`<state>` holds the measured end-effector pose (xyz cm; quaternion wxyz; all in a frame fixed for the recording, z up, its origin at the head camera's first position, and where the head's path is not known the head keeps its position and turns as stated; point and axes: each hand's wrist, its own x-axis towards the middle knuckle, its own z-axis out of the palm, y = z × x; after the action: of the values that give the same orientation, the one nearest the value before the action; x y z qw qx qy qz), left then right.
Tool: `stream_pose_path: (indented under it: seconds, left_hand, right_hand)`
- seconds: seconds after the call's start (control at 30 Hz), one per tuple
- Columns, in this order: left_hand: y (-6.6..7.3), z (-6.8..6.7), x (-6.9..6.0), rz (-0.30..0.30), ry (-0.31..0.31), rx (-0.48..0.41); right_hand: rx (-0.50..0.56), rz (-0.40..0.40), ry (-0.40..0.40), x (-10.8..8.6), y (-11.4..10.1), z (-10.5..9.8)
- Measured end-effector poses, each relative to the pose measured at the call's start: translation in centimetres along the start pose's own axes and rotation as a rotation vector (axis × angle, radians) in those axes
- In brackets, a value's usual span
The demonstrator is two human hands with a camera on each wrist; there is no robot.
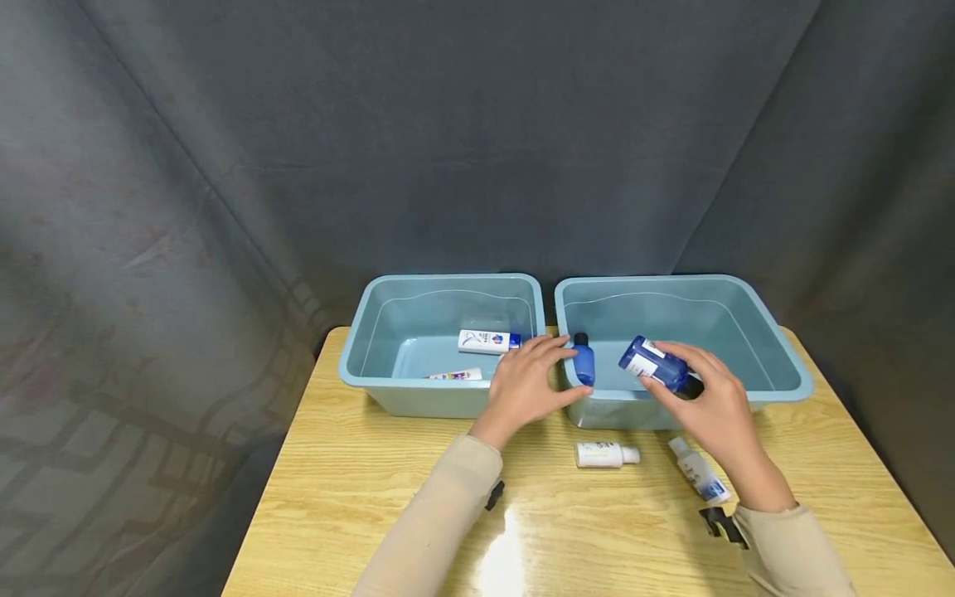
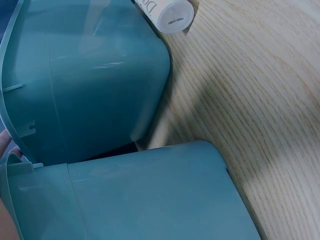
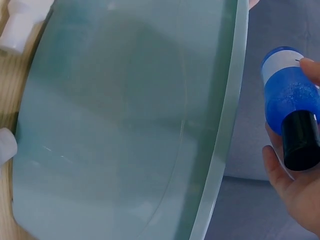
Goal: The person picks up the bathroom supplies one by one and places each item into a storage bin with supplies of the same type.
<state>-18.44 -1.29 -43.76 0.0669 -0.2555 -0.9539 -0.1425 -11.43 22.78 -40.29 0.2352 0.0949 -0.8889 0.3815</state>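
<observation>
In the head view, my left hand reaches over the near left corner of the right bin. Its fingers and thumb lie against a small blue bottle with a black cap, cap end pointing away; the exact contact is partly hidden. My right hand grips a larger dark blue bottle with a white label, tilted above the right bin. The right wrist view shows that bottle with its black cap towards the camera. The left wrist view catches only fingertips at its left edge.
A white bottle and another white bottle lie on the wooden table before the right bin. The left bin holds a white bottle with a blue cap and a tube. A grey curtain hangs behind.
</observation>
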Motion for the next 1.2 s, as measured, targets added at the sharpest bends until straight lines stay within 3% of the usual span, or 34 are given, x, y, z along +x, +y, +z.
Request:
stream_pose_path:
  seconds: [1.2]
  left_hand:
    - [0.1, 0.1, 0.0, -0.009, -0.003, -0.008]
  right_hand:
    - [-0.011, 0.141, -0.122, 4.0, 2.4, 1.8]
